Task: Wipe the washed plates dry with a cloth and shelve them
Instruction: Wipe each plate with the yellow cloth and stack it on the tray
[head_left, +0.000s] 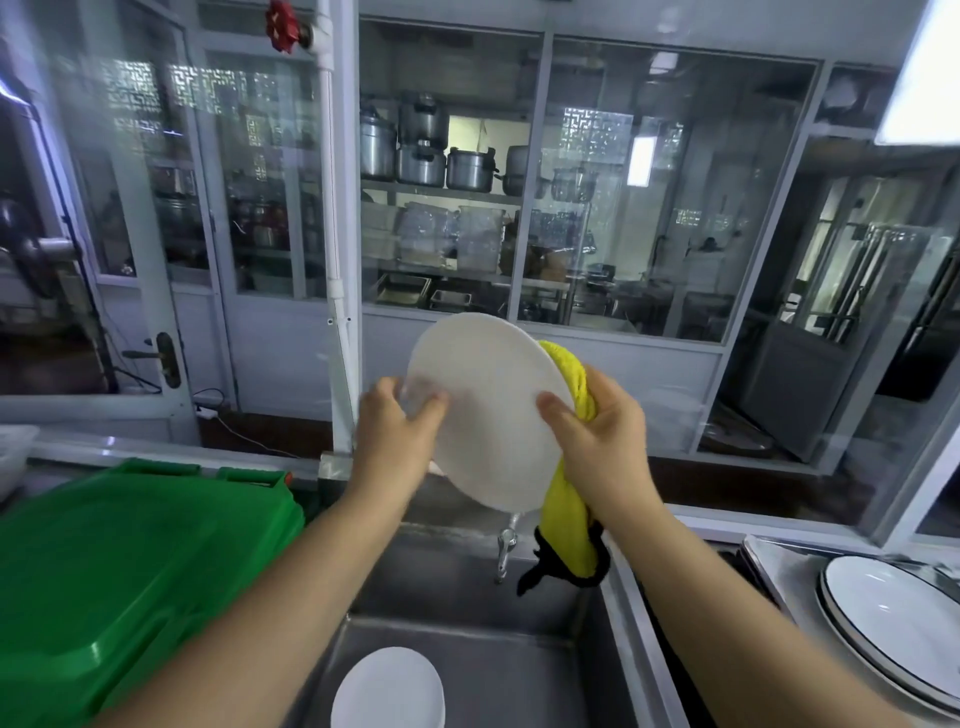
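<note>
Gripping a white plate (483, 415) above the steel sink (467, 670), the left hand (395, 436) pinches its rim; the right hand (597, 436) clamps a yellow cloth (569, 499) behind it. Glass partitions (649, 182) show shelved pots (421, 150).

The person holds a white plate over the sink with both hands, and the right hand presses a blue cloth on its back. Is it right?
Not quite: in the head view the cloth is yellow with a black edge, not blue. The rest holds: both hands, left hand and right hand, hold the white plate over the sink.

Matt white plate (488, 415), fluffy yellow cloth (569, 499), brushed-metal sink (467, 587).
</note>
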